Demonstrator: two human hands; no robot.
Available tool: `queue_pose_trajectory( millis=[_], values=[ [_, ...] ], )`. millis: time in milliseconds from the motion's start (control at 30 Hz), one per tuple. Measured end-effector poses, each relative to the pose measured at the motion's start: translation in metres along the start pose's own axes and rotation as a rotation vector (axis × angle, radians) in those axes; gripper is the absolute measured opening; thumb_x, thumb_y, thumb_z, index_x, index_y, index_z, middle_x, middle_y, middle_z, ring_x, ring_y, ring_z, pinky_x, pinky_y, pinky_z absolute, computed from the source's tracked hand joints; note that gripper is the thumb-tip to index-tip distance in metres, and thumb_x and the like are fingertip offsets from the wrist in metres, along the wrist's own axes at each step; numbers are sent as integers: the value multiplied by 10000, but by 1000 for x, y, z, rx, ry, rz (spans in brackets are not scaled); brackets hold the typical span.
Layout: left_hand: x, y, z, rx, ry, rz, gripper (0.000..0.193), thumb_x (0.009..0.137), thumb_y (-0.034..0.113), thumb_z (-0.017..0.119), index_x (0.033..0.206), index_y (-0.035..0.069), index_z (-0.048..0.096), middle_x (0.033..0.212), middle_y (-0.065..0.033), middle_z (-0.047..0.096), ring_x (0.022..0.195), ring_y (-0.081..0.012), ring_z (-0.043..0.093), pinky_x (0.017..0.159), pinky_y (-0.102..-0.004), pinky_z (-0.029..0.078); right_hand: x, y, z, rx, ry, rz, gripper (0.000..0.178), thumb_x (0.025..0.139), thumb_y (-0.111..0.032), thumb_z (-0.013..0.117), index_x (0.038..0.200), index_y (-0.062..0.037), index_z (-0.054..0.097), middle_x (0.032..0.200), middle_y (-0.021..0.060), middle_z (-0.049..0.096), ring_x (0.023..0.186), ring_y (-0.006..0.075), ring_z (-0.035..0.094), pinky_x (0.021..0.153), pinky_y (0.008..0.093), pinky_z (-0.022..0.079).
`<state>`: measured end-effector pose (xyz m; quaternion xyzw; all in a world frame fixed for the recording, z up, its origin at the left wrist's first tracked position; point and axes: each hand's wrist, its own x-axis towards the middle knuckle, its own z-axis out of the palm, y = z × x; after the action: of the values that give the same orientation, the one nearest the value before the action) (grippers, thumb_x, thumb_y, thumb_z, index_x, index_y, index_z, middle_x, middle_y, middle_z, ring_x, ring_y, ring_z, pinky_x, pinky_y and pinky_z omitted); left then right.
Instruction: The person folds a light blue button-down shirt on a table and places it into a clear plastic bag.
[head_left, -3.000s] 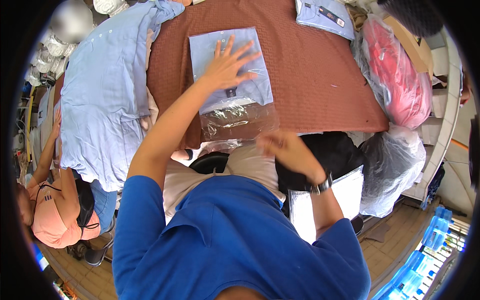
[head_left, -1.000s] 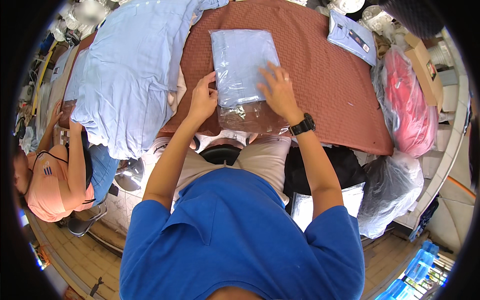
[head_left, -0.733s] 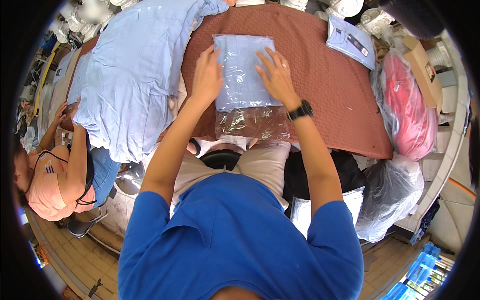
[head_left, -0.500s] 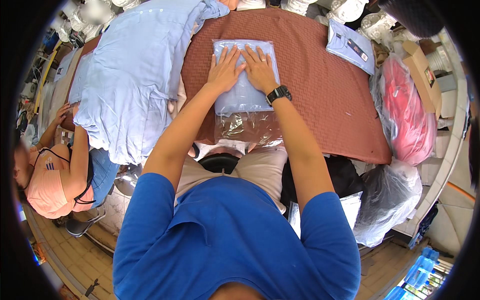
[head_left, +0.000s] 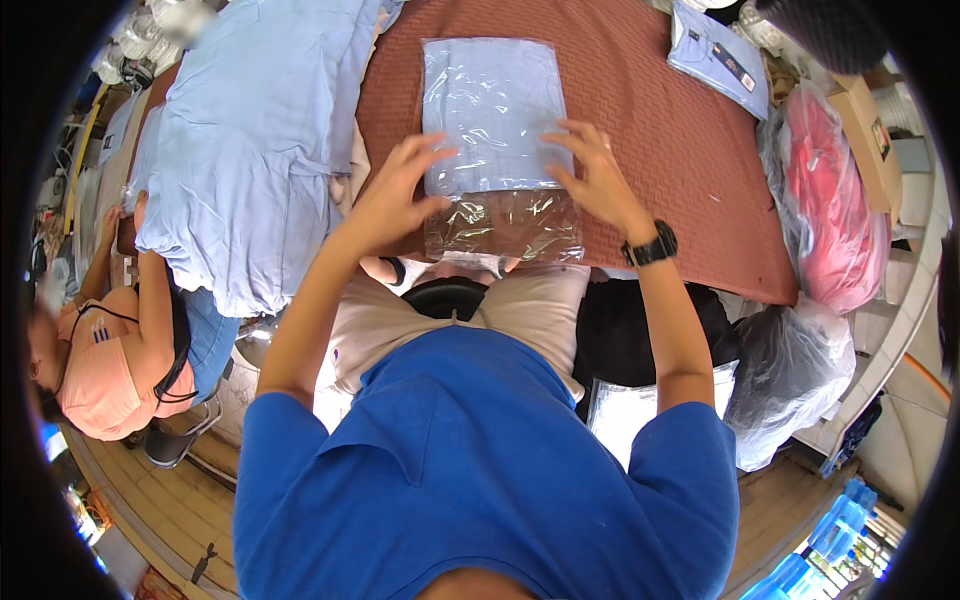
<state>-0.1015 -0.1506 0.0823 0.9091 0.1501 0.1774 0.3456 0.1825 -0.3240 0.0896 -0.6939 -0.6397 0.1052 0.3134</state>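
A folded light-blue shirt (head_left: 495, 110) lies flat inside a clear plastic bag (head_left: 505, 228) on the table. The bag's unfilled end stretches past the shirt toward me, close to the table's near edge. My left hand (head_left: 402, 190) is at the bag's left side, its fingers spread and holding nothing. On the other side, my right hand (head_left: 592, 172) has its fingers apart around the right edge of the package. Whether the fingertips touch the plastic I cannot tell. A dark watch is on my right wrist.
A brown textured cloth (head_left: 650, 190) covers the table. Loose light-blue shirts (head_left: 260, 130) are heaped at left, near a seated person in a peach shirt (head_left: 105, 365). Another bagged shirt (head_left: 715, 58) lies at the far right, beside a red plastic-wrapped bundle (head_left: 835, 200) and a cardboard box (head_left: 862, 140).
Both hands, earlier flat on top of the bagged shirt, have lifted off and moved apart, back toward me, to the package's left and right sides.
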Motion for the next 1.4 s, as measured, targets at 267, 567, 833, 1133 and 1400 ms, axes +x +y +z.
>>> queue_pose_trajectory(
  millis=[267, 567, 833, 1133, 1400],
  values=[
    [-60, 45, 22, 182, -51, 159, 534, 688, 114, 857, 1177, 104, 642, 1454, -93, 502, 1343, -344, 469, 1082, -446, 398, -70, -75, 5, -20, 10, 21, 457, 770, -82, 790, 1201, -64, 640, 1248, 186, 528, 1165, 404, 492, 986, 482, 439],
    [-45, 53, 3, -58, -129, 15, 157, 844, 120, 746, 948, 28, 673, 1038, -107, 674, 1007, -307, 623, 865, -394, 484, -92, -81, -3, 93, -219, 74, 338, 846, -124, 753, 1163, -44, 665, 1200, 160, 617, 1142, 373, 554, 973, 454, 459],
    [19, 31, 7, 84, 131, 113, 302, 945, 204, 665, 1221, 81, 679, 1303, -112, 638, 1239, -329, 570, 1028, -424, 452, -18, 2, 8, 4, 65, -105, 319, 902, -102, 694, 1220, -75, 697, 1347, 120, 625, 1220, 373, 558, 1031, 465, 463],
    [7, -25, 42, 350, -157, 226, 559, 955, 219, 623, 1500, 273, 513, 1676, 18, 276, 1562, -312, 171, 1231, -545, 242, -64, -8, 26, -172, -111, -96, 533, 927, -241, 704, 1436, -156, 574, 1606, 53, 394, 1459, 366, 353, 1197, 508, 326],
    [79, 1, 12, 375, 134, 146, 417, 1010, 319, 594, 1411, 204, 589, 1575, -38, 458, 1466, -317, 390, 1203, -589, 263, 9, 9, -13, -91, 175, -74, 497, 1017, -274, 596, 1474, -97, 509, 1547, 161, 462, 1415, 407, 425, 1195, 508, 318]
  ],
)
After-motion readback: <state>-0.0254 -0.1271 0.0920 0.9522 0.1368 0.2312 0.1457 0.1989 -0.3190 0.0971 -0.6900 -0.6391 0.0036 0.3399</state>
